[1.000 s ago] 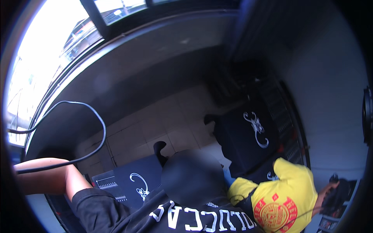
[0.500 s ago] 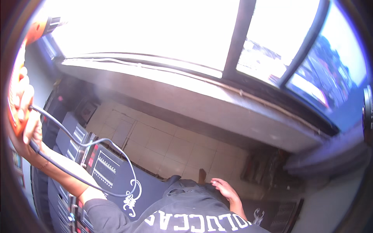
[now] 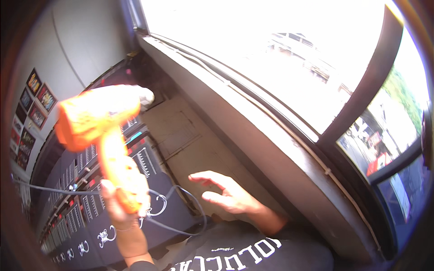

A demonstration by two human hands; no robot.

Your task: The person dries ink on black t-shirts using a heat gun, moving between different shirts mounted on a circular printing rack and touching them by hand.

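Note:
An orange corded power drill [image 3: 99, 118] is held upright by its handle in my left hand [image 3: 138, 187]. Its body is smeared by motion and overexposed, and the chuck end [image 3: 146, 96] points right, toward the window ledge. From the handle area a dark cord [image 3: 202, 208] loops to the right, near my shirt; a stretch of dark cord also runs off to the left. My right hand [image 3: 231, 195] is raised over the floor, right of the drill, fingers spread and nothing in them.
Black cabinets with white scroll emblems [image 3: 106, 235] and panels of controls stand in a row at left. A window ledge [image 3: 253, 122] slants across the right, below bright windows. Framed pictures [image 3: 37, 113] hang on the far-left wall. Tiled floor [image 3: 181, 126] shows between cabinets and ledge.
My view has turned left. The drill in my left hand has come from the left rim toward the middle. My right hand has risen away from my body, its fingers now spread.

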